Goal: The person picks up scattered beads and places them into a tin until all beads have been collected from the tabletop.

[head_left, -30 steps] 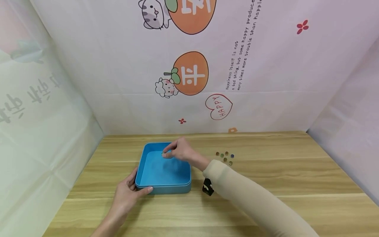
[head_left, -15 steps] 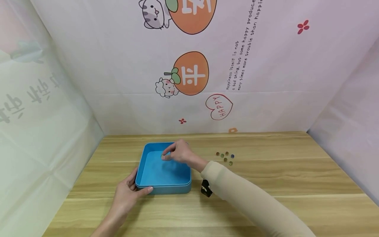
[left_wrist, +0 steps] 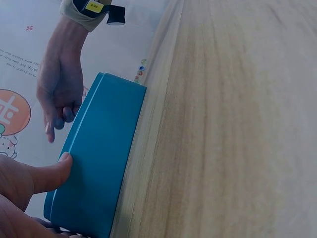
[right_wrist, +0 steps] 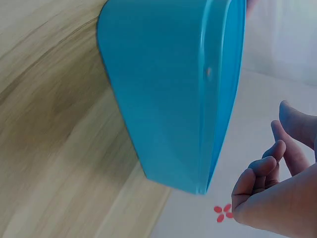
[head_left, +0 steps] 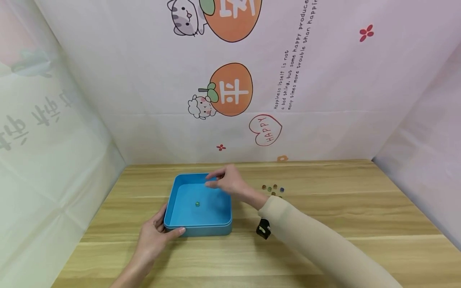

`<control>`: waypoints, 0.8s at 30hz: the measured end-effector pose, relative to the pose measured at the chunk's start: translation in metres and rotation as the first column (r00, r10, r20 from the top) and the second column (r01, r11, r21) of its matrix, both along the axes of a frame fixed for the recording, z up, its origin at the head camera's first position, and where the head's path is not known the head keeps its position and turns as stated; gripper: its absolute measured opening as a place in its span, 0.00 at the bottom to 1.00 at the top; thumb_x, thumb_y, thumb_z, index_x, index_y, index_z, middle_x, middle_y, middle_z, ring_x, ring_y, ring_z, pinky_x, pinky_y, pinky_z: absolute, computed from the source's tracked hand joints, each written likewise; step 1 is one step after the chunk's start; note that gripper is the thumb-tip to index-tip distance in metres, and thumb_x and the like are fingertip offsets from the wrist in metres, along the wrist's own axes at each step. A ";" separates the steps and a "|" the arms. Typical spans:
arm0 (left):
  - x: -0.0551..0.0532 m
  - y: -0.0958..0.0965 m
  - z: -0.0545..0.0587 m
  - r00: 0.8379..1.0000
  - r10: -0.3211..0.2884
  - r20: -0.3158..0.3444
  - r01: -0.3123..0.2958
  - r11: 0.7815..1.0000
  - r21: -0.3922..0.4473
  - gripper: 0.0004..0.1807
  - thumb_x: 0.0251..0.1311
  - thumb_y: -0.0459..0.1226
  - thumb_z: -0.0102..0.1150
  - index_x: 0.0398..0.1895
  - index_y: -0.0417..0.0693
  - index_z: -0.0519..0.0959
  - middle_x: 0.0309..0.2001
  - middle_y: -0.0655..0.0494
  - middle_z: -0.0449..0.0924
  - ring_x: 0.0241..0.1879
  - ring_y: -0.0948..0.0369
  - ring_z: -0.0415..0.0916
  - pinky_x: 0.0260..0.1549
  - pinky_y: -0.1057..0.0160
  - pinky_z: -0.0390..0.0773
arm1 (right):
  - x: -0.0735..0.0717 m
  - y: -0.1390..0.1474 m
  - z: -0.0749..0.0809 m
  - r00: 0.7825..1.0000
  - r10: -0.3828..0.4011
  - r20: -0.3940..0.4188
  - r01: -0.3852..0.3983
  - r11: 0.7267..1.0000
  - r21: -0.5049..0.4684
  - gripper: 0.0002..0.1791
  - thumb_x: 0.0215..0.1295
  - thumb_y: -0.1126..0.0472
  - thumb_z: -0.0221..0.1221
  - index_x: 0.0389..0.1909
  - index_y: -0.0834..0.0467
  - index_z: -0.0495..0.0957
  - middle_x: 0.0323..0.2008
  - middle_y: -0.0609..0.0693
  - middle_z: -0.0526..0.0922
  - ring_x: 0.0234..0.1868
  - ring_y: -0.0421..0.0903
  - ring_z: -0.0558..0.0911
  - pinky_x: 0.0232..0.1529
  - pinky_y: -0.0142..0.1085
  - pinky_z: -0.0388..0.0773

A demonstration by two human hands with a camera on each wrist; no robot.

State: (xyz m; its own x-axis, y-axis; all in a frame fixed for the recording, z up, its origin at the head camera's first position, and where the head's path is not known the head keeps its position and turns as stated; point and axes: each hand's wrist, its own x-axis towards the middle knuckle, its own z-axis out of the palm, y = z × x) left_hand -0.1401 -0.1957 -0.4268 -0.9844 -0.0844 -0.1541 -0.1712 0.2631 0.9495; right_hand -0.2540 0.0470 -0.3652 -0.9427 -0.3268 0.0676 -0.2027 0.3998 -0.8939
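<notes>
A shallow blue box [head_left: 201, 231] without a lid stands on the table. My left hand [head_left: 153, 236] grips its near left corner, the thumb [left_wrist: 52, 176] against the front wall and the fingers round the left side, partly hidden. Inside, a small greenish marble [head_left: 197, 204] lies on the box floor. Over the box's far right part hovers my right hand [head_left: 228, 182]. Its thumb and index finger are apart with nothing between them, while the other fingers [right_wrist: 257, 173] bend loosely.
Several small marbles [head_left: 269, 189], brown, green and blue, lie on the wooden table [head_left: 324, 216] right of the box, some partly covered by the right sleeve. A black device [head_left: 264, 229] hangs at the right wrist. A printed white cloth [head_left: 317, 132] backs the table.
The right hand has let go of the marble, which now lies on the box floor, and has drawn back up and to the right. The left hand keeps its hold.
</notes>
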 end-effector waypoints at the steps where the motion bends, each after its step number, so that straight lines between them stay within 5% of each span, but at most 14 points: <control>1: 0.000 0.000 0.000 1.000 0.001 -0.001 -0.001 1.000 -0.001 0.58 0.58 0.32 0.79 0.85 0.38 0.50 0.81 0.33 0.51 0.78 0.38 0.54 0.67 0.49 0.71 | 0.001 0.004 0.001 1.000 -0.002 -0.002 0.002 1.000 -0.004 0.09 0.67 0.65 0.72 0.45 0.63 0.91 0.30 0.50 0.79 0.31 0.45 0.72 0.29 0.32 0.65; 24: -0.001 0.000 -0.001 1.000 -0.001 0.002 0.001 1.000 -0.017 0.58 0.58 0.31 0.79 0.84 0.37 0.49 0.81 0.33 0.49 0.78 0.38 0.53 0.68 0.48 0.69 | 0.010 0.098 -0.009 0.995 -0.098 0.029 0.097 0.995 0.018 0.10 0.67 0.63 0.72 0.46 0.61 0.91 0.28 0.51 0.76 0.30 0.46 0.70 0.26 0.32 0.63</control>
